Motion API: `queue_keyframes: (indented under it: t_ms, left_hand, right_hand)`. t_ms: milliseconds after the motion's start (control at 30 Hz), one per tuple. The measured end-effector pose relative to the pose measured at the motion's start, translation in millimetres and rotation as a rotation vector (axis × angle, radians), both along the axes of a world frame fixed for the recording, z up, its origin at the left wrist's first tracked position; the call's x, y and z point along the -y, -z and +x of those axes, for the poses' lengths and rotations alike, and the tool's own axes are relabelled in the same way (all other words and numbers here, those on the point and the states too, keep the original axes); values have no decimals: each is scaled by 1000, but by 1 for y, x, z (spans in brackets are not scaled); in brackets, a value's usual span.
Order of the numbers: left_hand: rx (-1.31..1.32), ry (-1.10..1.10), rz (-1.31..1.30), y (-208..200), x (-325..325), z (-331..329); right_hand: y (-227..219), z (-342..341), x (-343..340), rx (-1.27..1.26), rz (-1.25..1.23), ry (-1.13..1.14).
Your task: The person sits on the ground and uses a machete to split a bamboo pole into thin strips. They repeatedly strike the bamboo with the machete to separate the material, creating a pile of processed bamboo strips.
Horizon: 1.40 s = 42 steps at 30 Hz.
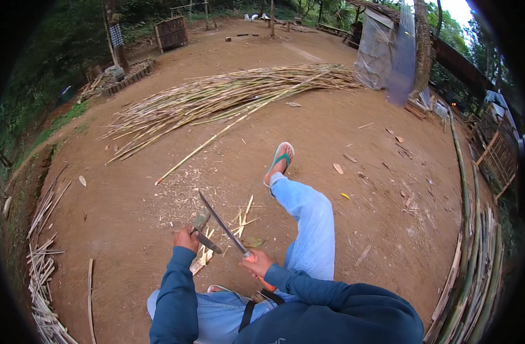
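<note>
My right hand is closed round the orange handle of a machete, whose long dark blade points up and to the left. My left hand grips a dark flat piece, possibly a bamboo strip, close to the blade's left side. A short greenish-grey bamboo piece shows just beyond my left fingers; whether I hold it too, I cannot tell. Pale split bamboo pieces lie on the ground beneath and beyond my hands, with light shavings scattered farther out.
A wide pile of bamboo poles stretches across the dirt ahead, one long pole reaching toward me. Long poles lie at the right, split strips at the left. My sandalled foot extends forward. A sheeted shelter stands far right.
</note>
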<state>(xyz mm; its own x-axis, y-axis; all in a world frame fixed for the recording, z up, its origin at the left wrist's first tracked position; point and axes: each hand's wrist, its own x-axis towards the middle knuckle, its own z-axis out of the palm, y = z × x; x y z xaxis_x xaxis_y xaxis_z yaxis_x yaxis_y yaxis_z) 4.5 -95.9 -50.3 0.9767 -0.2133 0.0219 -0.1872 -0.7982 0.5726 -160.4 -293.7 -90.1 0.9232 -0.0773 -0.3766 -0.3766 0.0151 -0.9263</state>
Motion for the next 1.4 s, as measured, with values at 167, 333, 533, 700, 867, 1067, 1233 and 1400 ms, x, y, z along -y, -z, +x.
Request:
queue_keyframes:
  t_ms: [167,333,533,700,867,1067,1233,1400]
  left_hand:
    - [-16,-27,-165,15,-1,10]
    - [-7,71,-32,2,19,10]
    - [-23,-100,-203,73,-5,29]
    - [-102,-151,-159,22,-11,-18]
    - [22,-258,-177,37,-12,-59]
    - [-2,-412,-197,33,1,-77]
    - [7,-437,-245,36,-3,-76]
    - [25,-459,-326,48,-14,-73]
  right_hand:
    - [-30,-3,-13,66,30,8]
    - [-25,11,-6,72,8,7]
    - [1,25,-4,-159,-91,-4]
    - [39,36,2,155,-304,25]
    - [42,41,-18,-32,-340,-194]
    - [66,26,-29,-75,-429,-353]
    - [98,37,-5,-248,-504,-382]
    - [89,31,-18,-287,-523,-437]
